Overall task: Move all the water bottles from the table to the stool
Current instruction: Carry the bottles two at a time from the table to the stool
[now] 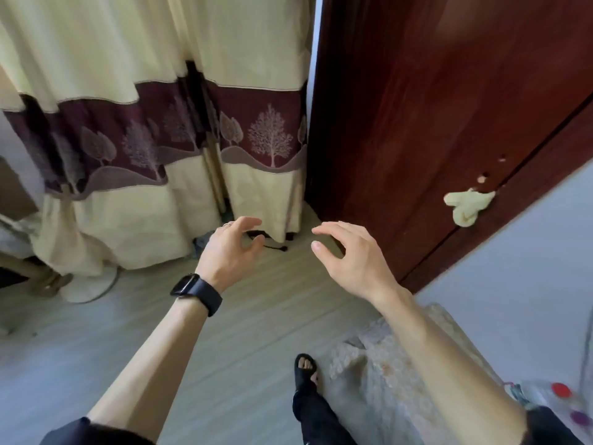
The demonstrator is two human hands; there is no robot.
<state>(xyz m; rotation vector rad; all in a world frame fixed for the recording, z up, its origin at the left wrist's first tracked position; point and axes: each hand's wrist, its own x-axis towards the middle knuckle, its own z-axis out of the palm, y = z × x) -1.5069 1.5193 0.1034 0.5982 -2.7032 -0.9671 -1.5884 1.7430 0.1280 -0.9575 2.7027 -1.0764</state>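
While both hands reach forward, neither holds anything.
Left hand and right hand hover apart, fingers loosely curled, above the floor.

— What is seen ahead?
— A cream curtain with a maroon tree-patterned band is hung beside a dark red door.
— And below?
— Grey plank floor is laid.

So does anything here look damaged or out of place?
Yes. A pale, putty-like lump is stuck on the dark red wooden door, with small pale-rimmed holes just above it, like a removed fitting. Both hands, left and right, are empty.
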